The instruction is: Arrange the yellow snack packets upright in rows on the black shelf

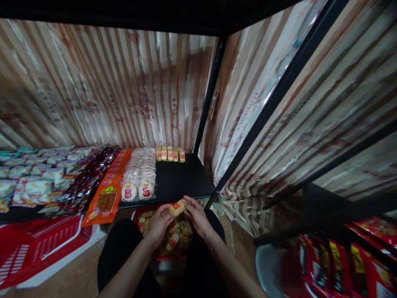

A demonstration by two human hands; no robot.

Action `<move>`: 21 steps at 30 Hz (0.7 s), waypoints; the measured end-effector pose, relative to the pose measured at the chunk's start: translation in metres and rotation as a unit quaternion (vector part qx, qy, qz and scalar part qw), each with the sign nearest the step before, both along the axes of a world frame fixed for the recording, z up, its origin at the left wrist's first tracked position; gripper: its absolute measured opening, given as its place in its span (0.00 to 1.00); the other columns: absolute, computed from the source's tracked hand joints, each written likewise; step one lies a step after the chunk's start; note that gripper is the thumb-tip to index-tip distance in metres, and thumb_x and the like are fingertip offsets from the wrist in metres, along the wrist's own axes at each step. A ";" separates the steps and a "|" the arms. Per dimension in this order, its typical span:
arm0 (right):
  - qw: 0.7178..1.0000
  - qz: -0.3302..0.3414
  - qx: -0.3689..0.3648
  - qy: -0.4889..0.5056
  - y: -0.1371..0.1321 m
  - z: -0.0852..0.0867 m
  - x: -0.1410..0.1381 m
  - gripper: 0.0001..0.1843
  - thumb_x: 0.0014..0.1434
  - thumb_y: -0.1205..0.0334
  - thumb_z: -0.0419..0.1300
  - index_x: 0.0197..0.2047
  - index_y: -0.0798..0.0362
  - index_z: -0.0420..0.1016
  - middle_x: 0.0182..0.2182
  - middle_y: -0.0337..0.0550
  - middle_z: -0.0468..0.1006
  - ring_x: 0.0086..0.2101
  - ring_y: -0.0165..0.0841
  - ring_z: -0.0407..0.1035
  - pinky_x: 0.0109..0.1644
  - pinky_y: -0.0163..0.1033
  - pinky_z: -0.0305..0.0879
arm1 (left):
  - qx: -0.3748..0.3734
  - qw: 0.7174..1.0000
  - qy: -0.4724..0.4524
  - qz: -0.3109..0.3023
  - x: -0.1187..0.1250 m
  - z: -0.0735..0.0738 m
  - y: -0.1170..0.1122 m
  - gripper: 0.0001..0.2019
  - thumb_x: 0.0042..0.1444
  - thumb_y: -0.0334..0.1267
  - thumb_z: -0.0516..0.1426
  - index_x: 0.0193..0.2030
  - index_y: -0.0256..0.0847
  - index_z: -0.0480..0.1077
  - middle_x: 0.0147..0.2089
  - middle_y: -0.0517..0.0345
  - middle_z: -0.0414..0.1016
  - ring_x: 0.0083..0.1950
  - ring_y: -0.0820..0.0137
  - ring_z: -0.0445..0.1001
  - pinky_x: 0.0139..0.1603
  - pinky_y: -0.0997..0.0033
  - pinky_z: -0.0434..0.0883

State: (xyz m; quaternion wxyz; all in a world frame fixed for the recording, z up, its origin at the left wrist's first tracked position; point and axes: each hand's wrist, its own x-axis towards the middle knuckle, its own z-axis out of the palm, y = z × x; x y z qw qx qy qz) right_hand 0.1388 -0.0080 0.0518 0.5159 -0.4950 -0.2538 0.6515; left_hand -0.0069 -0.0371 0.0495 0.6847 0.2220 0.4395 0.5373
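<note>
Between my two hands is a small yellow snack packet (178, 208) with a red label. My left hand (161, 221) pinches its left end, and my right hand (196, 213) grips its right end. Below them, between my knees, sits a red basket (169, 258) holding many similar yellow packets (173, 240). Ahead, on the black shelf (182, 178), a short row of matching yellow packets (170, 154) stands at the back. Beside that row lie two rows of clear-wrapped round white crackers (138, 176).
An orange snack bag (107, 190) hangs over the shelf's front edge. Dark shiny packets (88, 178) and white packets (34, 188) fill the left. A red plastic basket (37, 248) is at lower left. Black posts (214, 91) frame the shelf; red bags (341, 265) stand at lower right.
</note>
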 end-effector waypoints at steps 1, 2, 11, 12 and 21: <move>1.000 -0.005 0.002 0.009 0.005 0.000 -0.001 0.23 0.38 0.64 0.67 0.41 0.51 0.73 0.38 0.40 0.77 0.36 0.29 0.71 0.38 0.32 0.65 | 0.011 1.000 0.012 -0.002 0.002 -0.002 0.003 0.18 0.37 0.36 0.66 0.37 0.38 0.68 0.37 0.56 0.75 0.40 0.70 0.73 0.42 0.73 0.69; 1.000 -0.010 0.005 0.017 0.010 -0.001 -0.002 0.24 0.38 0.64 0.68 0.42 0.51 0.72 0.38 0.40 0.77 0.37 0.30 0.71 0.39 0.32 0.65 | 0.021 0.999 0.027 -0.002 0.004 -0.004 0.006 0.19 0.37 0.37 0.66 0.37 0.39 0.68 0.36 0.57 0.75 0.38 0.71 0.73 0.40 0.74 0.68; 0.998 -0.006 0.047 0.031 0.050 -0.030 -0.016 0.25 0.36 0.54 0.71 0.37 0.54 0.71 0.34 0.43 0.78 0.35 0.33 0.73 0.42 0.36 0.67 | 0.044 0.984 0.131 0.114 0.026 -0.024 0.052 0.18 0.35 0.40 0.65 0.32 0.40 0.63 0.31 0.59 0.72 0.33 0.71 0.72 0.36 0.73 0.67; 0.998 -0.001 0.054 0.015 0.054 -0.032 -0.017 0.25 0.35 0.54 0.71 0.36 0.54 0.71 0.33 0.44 0.78 0.35 0.33 0.73 0.42 0.37 0.67 | 0.051 0.982 0.137 0.122 0.028 -0.025 0.057 0.18 0.36 0.40 0.65 0.32 0.40 0.63 0.31 0.59 0.72 0.33 0.71 0.72 0.36 0.73 0.67; 0.994 -0.020 0.076 -0.070 0.099 -0.025 -0.029 0.21 0.33 0.63 0.69 0.35 0.52 0.71 0.28 0.40 0.77 0.31 0.34 0.72 0.38 0.38 0.67 | 0.060 0.960 0.226 0.157 0.033 -0.022 0.103 0.11 0.40 0.28 0.59 0.31 0.42 0.64 0.30 0.60 0.70 0.33 0.69 0.71 0.38 0.71 0.67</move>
